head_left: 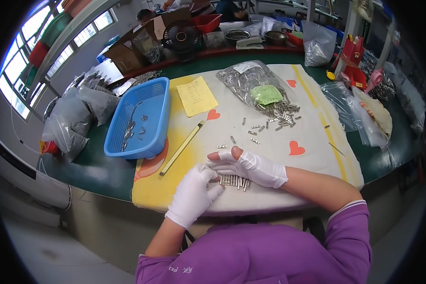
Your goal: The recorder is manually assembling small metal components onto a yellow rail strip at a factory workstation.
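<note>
Below frame centre, could skew lined-up metal pieces (234, 181) by brushing with right hand (255, 167), fingers together, thumb apart, or curled left hand (192, 193), pinch impossible to tell.

We find the scene moderately bright over the pale cloth (265, 151), where shadows are faint and soft, and dimmer over the grey floor (99, 227). At the upper left we see daylight glaring through the window (15, 68), its panes washed out to white with a bluish fringe. Small highlights glint on the metal pieces (281, 115) and the clear plastic bag (244, 80). We read the gloved left hand (191, 194) and right hand (258, 168) clearly; the far background looks softer. Fisheye distortion bows the green table (99, 173), and black darkens our corners.
</note>
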Demonstrator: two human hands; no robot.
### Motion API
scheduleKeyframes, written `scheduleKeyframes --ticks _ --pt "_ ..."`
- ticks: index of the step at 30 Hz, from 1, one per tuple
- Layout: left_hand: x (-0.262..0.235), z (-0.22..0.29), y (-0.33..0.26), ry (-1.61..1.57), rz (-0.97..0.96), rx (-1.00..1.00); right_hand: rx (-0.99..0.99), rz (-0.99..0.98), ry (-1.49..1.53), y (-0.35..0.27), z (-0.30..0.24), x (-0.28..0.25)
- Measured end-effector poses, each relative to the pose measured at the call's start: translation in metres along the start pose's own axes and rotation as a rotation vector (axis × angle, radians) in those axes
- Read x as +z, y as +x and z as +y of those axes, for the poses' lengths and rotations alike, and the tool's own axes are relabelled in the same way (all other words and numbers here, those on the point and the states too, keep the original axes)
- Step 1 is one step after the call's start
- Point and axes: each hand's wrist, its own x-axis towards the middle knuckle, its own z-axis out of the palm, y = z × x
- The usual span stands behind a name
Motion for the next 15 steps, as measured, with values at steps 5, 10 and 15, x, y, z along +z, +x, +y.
scheduleKeyframes --ticks 5,10,15 --pt "0.0003 -0.0002 0.0001 -0.015 -0.004 -0.008 -0.004 0.005 -0.009 0.0001 0.0015 -0.0011" --pt "0.001 -0.0016 0.0005 -0.041 -0.001 -0.007 -0.019 0.01 -0.024 0.0005 0.0045 -0.0033" --pt "0.0023 -0.0023 -0.0002 -0.044 0.019 0.01 -0.003 0.011 -0.014 -0.0001 0.004 -0.0026"
